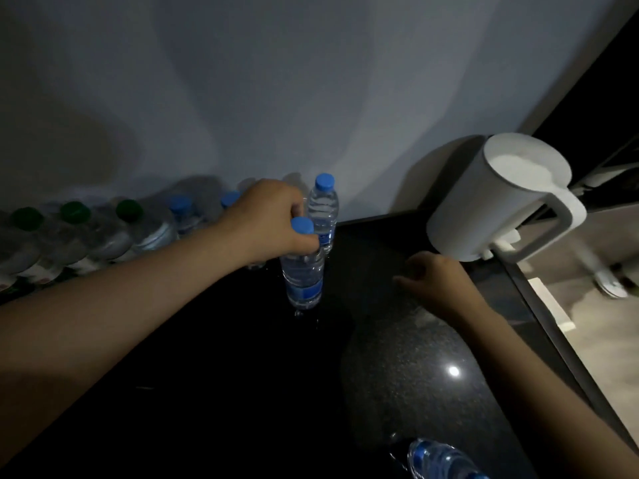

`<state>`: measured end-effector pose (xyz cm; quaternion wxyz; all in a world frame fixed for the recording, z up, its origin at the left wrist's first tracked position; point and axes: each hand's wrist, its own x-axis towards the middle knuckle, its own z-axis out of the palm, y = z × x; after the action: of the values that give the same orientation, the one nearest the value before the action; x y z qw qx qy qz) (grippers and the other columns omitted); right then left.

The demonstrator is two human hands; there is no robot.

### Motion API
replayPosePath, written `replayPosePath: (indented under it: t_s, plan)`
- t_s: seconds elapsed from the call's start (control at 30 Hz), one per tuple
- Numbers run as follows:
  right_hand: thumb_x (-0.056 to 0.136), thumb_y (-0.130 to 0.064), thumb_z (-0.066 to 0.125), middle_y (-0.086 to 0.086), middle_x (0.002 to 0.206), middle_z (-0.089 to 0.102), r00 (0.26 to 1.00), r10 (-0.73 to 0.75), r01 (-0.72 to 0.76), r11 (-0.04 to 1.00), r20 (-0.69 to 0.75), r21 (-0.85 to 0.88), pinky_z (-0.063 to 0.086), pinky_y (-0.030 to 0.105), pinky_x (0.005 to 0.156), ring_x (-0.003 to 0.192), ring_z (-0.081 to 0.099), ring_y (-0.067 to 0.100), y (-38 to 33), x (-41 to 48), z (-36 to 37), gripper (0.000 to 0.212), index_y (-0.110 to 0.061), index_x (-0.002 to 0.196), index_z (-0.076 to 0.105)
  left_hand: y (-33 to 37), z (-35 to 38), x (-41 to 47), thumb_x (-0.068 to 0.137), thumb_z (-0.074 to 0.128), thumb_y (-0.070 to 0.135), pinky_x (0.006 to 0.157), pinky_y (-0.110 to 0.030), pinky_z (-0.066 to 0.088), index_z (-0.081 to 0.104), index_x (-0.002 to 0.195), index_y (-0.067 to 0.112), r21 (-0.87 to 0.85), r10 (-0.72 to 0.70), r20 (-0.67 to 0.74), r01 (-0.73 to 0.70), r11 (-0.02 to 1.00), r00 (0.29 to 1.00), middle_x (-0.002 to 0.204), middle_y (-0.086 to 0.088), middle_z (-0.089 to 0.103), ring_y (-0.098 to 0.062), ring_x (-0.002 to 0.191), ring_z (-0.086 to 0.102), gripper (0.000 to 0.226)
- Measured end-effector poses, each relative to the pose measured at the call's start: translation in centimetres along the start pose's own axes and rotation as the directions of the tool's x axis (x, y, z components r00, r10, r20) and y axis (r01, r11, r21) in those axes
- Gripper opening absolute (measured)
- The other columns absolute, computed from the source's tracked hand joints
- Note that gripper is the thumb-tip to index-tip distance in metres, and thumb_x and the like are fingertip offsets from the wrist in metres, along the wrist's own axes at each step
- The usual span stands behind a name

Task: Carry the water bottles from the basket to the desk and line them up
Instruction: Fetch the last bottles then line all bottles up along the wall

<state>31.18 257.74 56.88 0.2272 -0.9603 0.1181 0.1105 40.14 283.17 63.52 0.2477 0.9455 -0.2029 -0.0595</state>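
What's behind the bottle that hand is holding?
Behind the held bottle stands another blue-capped bottle, near the wall. The left hand covers whatever stands beside it.

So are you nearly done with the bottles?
Far along, it seems. A row of bottles already stands along the wall. The left hand grips a blue-capped bottle by its neck, at the row's end. Another bottle waits at the near edge of the desk. The basket is out of view.

Dark speckled desk (pixel 415 357) carries a row of bottles (pixel 155 233) along the wall (pixel 311 81) and a white jug (pixel 484 209).
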Motion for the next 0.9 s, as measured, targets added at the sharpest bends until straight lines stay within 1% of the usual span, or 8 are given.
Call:
replayPosePath:
  t_s: [0.07,0.17,0.23,0.37,0.47,0.53,0.77,0.9]
  plan:
    - [0.086,-0.034,0.068,0.008,0.108,0.066,0.999,0.031,-0.031,0.998,-0.007,0.052,0.054,0.038,0.086,0.097,0.062,0.020,1.1,-1.1,0.6,0.043,-0.010,0.121,0.060,0.9,0.7,1.7,0.054,0.073,0.040,0.054,-0.028,0.043,0.061,0.066,0.014,0.045,0.023,0.006,-0.023,0.999,1.000,0.062,0.001,0.059,-0.015,0.058,0.055,0.031]
    - [0.086,-0.032,0.067,0.005,0.104,0.068,0.997,0.071,-0.064,0.987,-0.036,0.150,0.055,0.038,0.085,0.093,0.064,0.017,2.3,-2.1,1.5,0.038,-0.012,0.118,0.061,2.0,2.2,4.2,0.063,0.072,0.036,0.051,-0.026,0.034,0.058,0.066,0.003,0.096,0.045,0.030,-0.047,0.994,0.999,0.058,-0.004,0.050,-0.015,0.053,0.044,0.036]
    - [0.086,-0.031,0.068,0.006,0.102,0.070,0.994,0.091,-0.077,0.979,-0.066,0.189,0.054,0.039,0.085,0.092,0.065,0.018,2.9,-2.5,2.0,0.035,-0.012,0.115,0.063,2.7,3.2,5.8,0.065,0.071,0.035,0.054,-0.029,0.037,0.054,0.063,0.005,0.105,0.042,0.031,-0.046,0.993,0.999,0.059,-0.004,0.050,-0.018,0.056,0.046,0.034]
    - [0.086,-0.032,0.067,0.004,0.099,0.069,0.990,0.124,-0.107,0.970,-0.063,0.218,0.055,0.036,0.082,0.089,0.065,0.016,3.7,-2.8,2.9,0.035,-0.013,0.115,0.062,4.0,4.3,8.9,0.069,0.069,0.036,0.055,-0.029,0.041,0.054,0.068,0.010,0.092,0.014,0.026,-0.016,0.996,1.000,0.069,-0.002,0.055,-0.023,0.068,0.054,0.029]
    - [0.087,-0.034,0.067,0.000,0.094,0.067,0.989,0.138,-0.122,0.968,-0.059,0.219,0.055,0.030,0.077,0.084,0.064,0.013,4.2,-2.6,3.2,0.036,-0.014,0.116,0.062,4.6,4.9,10.9,0.072,0.068,0.033,0.067,-0.039,0.053,0.057,0.073,0.004,0.067,0.012,0.020,-0.014,0.998,1.000,0.078,-0.012,0.062,-0.029,0.076,0.061,0.030]
    - [0.087,-0.034,0.067,-0.001,0.093,0.066,0.987,0.150,-0.133,0.966,-0.062,0.221,0.055,0.030,0.077,0.084,0.063,0.012,4.5,-2.3,3.3,0.035,-0.014,0.116,0.062,4.8,5.1,12.1,0.073,0.067,0.033,0.070,-0.041,0.054,0.055,0.072,0.006,0.070,0.010,0.012,-0.011,0.997,1.000,0.082,-0.014,0.063,-0.030,0.079,0.061,0.029]
    - [0.087,-0.031,0.067,0.001,0.093,0.069,0.982,0.169,-0.143,0.958,-0.086,0.249,0.055,0.034,0.079,0.085,0.065,0.015,4.7,-0.8,3.3,0.034,-0.013,0.115,0.062,5.3,6.5,15.4,0.072,0.069,0.030,0.066,-0.037,0.052,0.058,0.074,0.004,0.069,0.020,0.018,-0.021,0.997,1.000,0.082,-0.013,0.063,-0.026,0.073,0.058,0.028]
    - [0.087,-0.032,0.066,0.002,0.095,0.069,0.981,0.179,-0.154,0.954,-0.077,0.258,0.055,0.035,0.081,0.087,0.065,0.014,5.0,-0.2,3.4,0.034,-0.014,0.116,0.061,5.1,7.5,16.7,0.072,0.068,0.031,0.058,-0.031,0.043,0.052,0.069,0.008,0.102,0.002,0.014,-0.004,0.995,1.000,0.075,-0.010,0.057,-0.024,0.069,0.054,0.028]
